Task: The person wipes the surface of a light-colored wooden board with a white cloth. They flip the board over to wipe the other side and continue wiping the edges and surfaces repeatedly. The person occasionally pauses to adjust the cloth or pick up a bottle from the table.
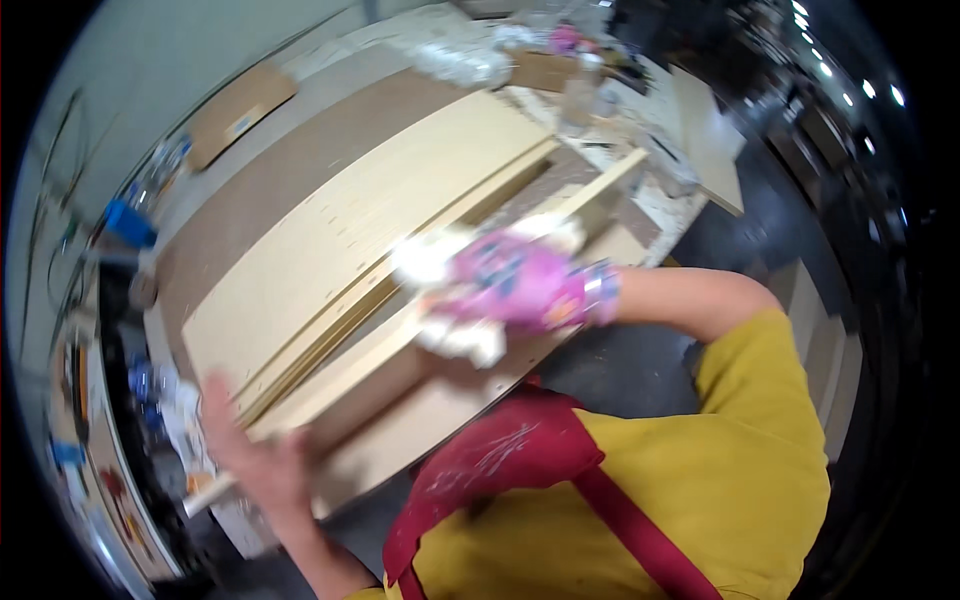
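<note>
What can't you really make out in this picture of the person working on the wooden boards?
- Right hand, head view: motion blur and a pink glove hide the fingers; the white cloth-like wad under it is smeared.
- Left hand, head view: blurred, so its grip on the board edge is unclear.
- Clutter at the bench's far end: too small and blurred to identify.
- Items along the left edge: bent and blurred by the fisheye rim.
</note>
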`<state>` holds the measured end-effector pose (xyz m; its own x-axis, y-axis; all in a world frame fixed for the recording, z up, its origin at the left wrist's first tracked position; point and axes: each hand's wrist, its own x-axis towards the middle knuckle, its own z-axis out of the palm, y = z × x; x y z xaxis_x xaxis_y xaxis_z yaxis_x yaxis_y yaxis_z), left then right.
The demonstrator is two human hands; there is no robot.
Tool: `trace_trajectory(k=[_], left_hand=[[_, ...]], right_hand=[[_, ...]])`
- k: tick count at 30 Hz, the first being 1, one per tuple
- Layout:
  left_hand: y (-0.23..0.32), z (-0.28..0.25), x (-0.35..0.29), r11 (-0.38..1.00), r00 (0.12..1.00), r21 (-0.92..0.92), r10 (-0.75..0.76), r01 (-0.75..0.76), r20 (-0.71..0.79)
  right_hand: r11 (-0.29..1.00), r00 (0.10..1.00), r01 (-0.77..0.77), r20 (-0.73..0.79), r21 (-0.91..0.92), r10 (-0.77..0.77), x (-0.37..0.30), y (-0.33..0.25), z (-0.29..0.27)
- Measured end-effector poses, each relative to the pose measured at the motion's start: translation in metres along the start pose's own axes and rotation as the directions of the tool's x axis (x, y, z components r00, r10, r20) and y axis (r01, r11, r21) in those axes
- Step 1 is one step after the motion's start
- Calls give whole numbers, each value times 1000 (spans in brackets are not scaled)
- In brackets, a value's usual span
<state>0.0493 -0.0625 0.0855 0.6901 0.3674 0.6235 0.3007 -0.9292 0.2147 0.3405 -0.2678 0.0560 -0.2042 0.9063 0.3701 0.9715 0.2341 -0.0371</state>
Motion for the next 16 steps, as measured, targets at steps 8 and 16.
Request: trace_trajectory(k=[8, 16], left_hand=[[55, 61, 30, 975, 854, 177, 24, -135, 520], [47, 66, 29, 969, 881, 180, 67, -169, 468]], right_hand=[[997, 996, -48, -72, -67, 44, -68, 47, -38], [779, 791, -599, 12, -184, 612, -260, 164, -113]])
